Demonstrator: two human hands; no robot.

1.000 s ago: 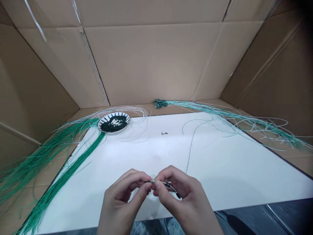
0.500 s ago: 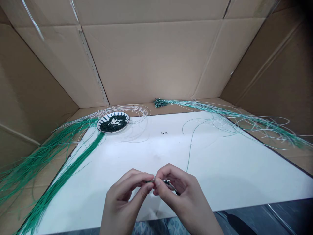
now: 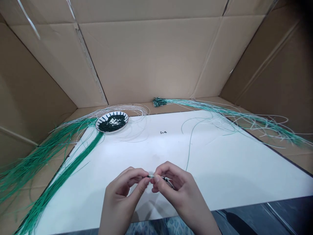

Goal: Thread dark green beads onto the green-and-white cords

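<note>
Near the front edge of the white board, both hands pinch one thin, pale cord with small dark beads on it. My left hand is closed, thumb and forefinger tips on the cord's left part. Just to its right, my right hand is also closed on the cord, with dark beads and a curved piece of cord showing inside its fingers. A short stretch of cord is visible between the two hands. The fingers partly hide the rest of it.
A patterned dish of dark beads stands at the back left. Green strands lie along the left edge. A bundle of green and white strands with beaded ends lies at the back right. Several loose beads sit mid-board. Cardboard walls surround the board.
My left fingertips have drawn slightly to the left, so a little more cord shows between the hands. Both hands still pinch it. The whole view has shifted slightly.
</note>
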